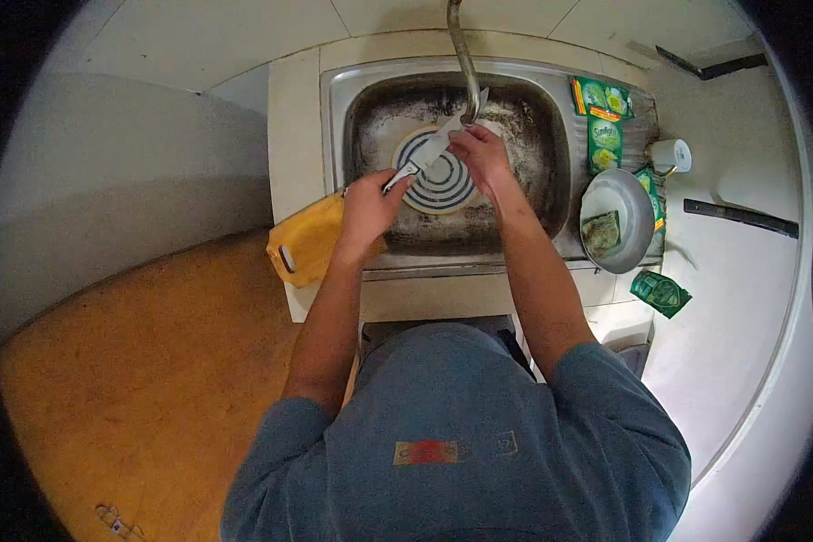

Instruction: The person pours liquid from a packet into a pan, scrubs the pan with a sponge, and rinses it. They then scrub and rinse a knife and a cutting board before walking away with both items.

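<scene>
I note the left hand [370, 208], grip closed round the handle of a knife [433, 150]; the right hand [482, 157] is at the blade near the tap [462, 50], hold unclear. Striped plate [436, 200] lies in the sink [338, 135]. Metal bowl [640, 215], right, contains a greenish pad [601, 232].

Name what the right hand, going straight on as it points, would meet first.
The right hand would likely meet the knife blade; depth is unclear, and the two may already touch.
</scene>
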{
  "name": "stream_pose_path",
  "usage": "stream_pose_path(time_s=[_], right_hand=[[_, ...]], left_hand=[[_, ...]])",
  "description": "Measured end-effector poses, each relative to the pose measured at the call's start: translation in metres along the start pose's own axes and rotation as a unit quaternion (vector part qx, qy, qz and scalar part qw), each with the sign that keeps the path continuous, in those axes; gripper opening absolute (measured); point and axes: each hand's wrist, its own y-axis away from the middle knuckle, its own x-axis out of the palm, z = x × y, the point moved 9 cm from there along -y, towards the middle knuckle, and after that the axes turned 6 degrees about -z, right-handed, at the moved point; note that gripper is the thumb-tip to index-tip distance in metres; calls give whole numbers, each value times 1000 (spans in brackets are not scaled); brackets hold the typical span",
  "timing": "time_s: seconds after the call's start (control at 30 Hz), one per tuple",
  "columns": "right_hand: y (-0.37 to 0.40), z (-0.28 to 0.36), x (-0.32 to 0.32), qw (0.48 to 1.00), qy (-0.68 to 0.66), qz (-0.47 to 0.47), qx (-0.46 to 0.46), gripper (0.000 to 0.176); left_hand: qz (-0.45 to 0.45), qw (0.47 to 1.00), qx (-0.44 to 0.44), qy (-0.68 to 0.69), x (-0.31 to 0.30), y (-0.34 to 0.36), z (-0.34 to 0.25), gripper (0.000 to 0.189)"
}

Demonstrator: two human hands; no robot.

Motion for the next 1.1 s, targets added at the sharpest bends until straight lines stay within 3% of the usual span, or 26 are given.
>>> stream_pose_path(time_s=[0.07,0.27,0.33,0.8,1.0,1.1], right_hand=[[1,1,2,1000,-12,10,-5,8],[5,-2,0,1000,2,1,5,9],[9,0,-5,999,-21,-40,4,8],[8,-6,-6,998,-55,-20,1,5],[5,-7,-6,1000,-19,-21,-4,6],[12,-3,-2,999,-28,-31,2,7]], left_hand=[[20,999,-32,-4,3,1,6,32],[-5,1000,1,8,-4,6,-6,31],[0,1000,-9,5,-7,7,-9,30],[18,1000,-23,-2,-1,9,-3,33],[-24,999,27,5,-2,10,-5,29],[-7,1000,-5,23,-3,10,-6,29]])
